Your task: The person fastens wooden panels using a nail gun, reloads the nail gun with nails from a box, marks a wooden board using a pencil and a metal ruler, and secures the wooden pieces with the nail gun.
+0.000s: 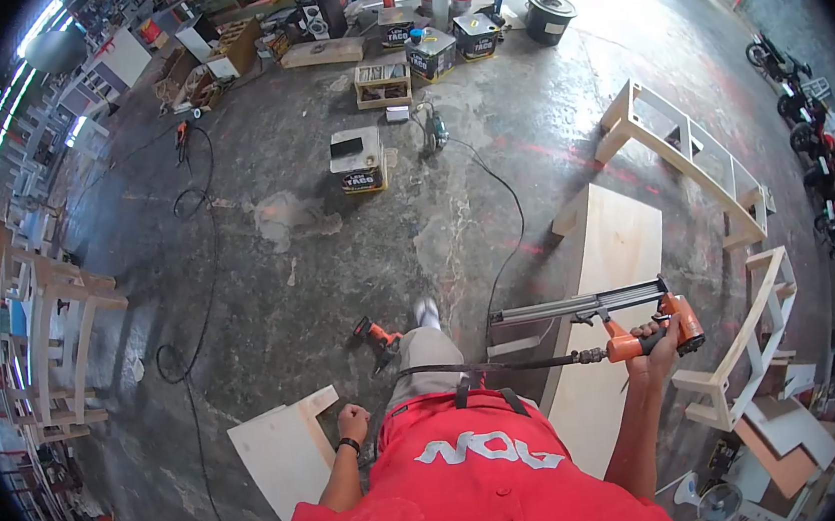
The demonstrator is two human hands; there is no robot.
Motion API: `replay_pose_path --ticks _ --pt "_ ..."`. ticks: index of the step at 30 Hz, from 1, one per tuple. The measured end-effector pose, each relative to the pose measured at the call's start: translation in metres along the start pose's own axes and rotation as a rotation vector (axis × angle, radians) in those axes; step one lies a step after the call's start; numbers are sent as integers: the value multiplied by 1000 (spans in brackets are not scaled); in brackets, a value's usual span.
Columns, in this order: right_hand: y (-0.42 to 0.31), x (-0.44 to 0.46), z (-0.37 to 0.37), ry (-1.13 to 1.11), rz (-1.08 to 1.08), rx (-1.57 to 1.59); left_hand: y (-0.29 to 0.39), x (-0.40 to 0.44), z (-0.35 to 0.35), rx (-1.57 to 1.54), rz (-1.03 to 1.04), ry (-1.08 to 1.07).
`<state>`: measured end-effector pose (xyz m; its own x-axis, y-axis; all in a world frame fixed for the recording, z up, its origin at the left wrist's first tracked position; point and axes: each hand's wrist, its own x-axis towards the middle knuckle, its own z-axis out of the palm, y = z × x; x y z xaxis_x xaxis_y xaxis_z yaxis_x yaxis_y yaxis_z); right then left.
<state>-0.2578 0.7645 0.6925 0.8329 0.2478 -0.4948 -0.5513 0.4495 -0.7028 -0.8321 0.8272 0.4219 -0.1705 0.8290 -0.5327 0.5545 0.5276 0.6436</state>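
My right hand (655,350) is wrapped round the handle of an orange pneumatic nail gun (687,325), raised at my right side. Its long grey magazine (582,303) points left, and a black air hose (488,365) runs from its grip across my waist. Below the tool lies a long pale wooden panel (613,252). My left hand (354,423) hangs at my left side with its fingers curled in and nothing visible in them. Beside it is a pale board with a wooden edge strip (279,445). An orange cordless drill (378,333) lies on the floor by my leg.
Wooden frames (688,149) (746,329) stand at the right, with offcuts (786,436) nearby. Ahead are a box with a phone on top (359,171), a green power tool (436,130) and a wooden crate (383,85). Cables (203,311) trail over the concrete floor.
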Motion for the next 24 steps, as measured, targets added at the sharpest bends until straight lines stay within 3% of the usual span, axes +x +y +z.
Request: replay_pose_path --ticks 1,2,5,6,7,9,11,12,13,14,15,16,19,21,24 --pt "12 17 20 -4 -1 -12 21 16 10 88 -14 -12" --pt "26 32 42 14 -10 -34 -13 58 27 120 -47 -55" --pt "67 88 88 32 17 -78 -22 136 53 227 -203 -37" --pt "80 109 102 35 68 -62 -12 162 56 621 -10 -71" --pt "90 130 121 35 115 -46 17 193 55 610 -12 -78" --pt "106 173 153 85 152 -51 81 239 48 1117 189 -401" --pt "115 191 207 158 134 -127 112 320 54 967 254 -333" --pt "120 203 222 143 133 -104 152 353 52 643 132 -248" --pt "128 217 239 125 132 -75 185 390 59 241 -148 -35" --pt "133 226 265 154 149 -74 264 404 50 36 -111 -83" --pt "143 242 285 167 154 -71 288 451 59 189 50 29" --pt "151 257 301 167 146 -73 326 491 62 155 142 -9" --pt "179 306 352 185 145 -106 481 546 71 53 282 2" --pt "201 348 388 248 209 -76 545 589 89 68 374 53" --pt "242 435 424 246 287 -45 633 633 125 67 230 82"
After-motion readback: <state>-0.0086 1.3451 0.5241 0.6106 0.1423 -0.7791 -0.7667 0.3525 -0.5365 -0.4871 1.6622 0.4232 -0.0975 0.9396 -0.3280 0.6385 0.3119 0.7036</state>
